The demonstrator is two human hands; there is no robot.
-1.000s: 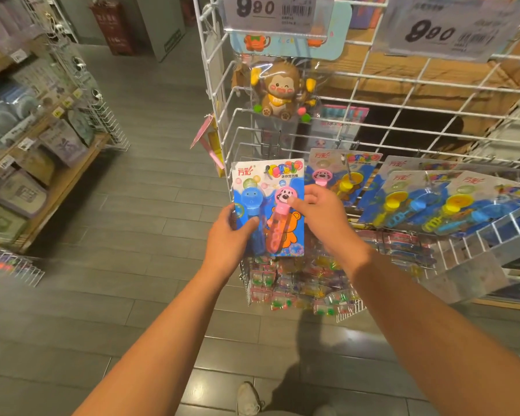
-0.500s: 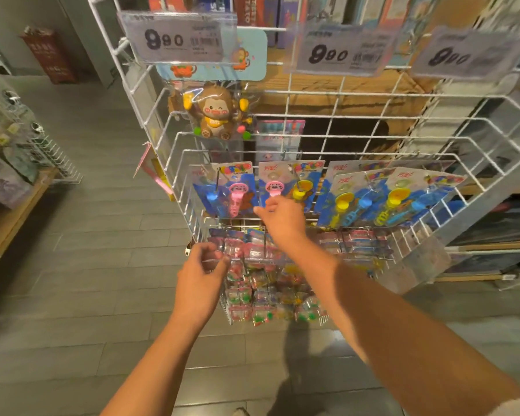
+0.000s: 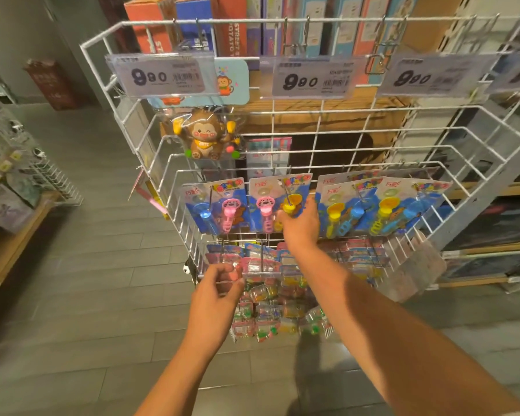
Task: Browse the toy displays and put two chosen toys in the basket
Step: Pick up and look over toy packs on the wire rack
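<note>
Bubble-wand toy cards hang in a row on a white wire rack (image 3: 174,163). My right hand (image 3: 299,228) grips the card with a pink and a yellow wand (image 3: 266,196) on its hook. To its left hangs the card with a blue and a pink wand (image 3: 216,205). My left hand (image 3: 219,292) is lower, with thumb and fingers curled at the front wire of the rack's lower tier. A brown monkey toy (image 3: 206,135) hangs above. No basket is in view.
More wand cards (image 3: 382,205) hang to the right, and small clear toy packets (image 3: 270,298) below. Price tags (image 3: 159,75) reading 9.90 line the rack's top, with boxed toys (image 3: 231,28) behind. A wooden shelf (image 3: 9,223) stands across the tiled aisle on the left.
The blue and pink wand card that both hands held is back on its hook. My right hand moved to the neighbouring card, my left hand dropped to the lower tier, and the view swung right.
</note>
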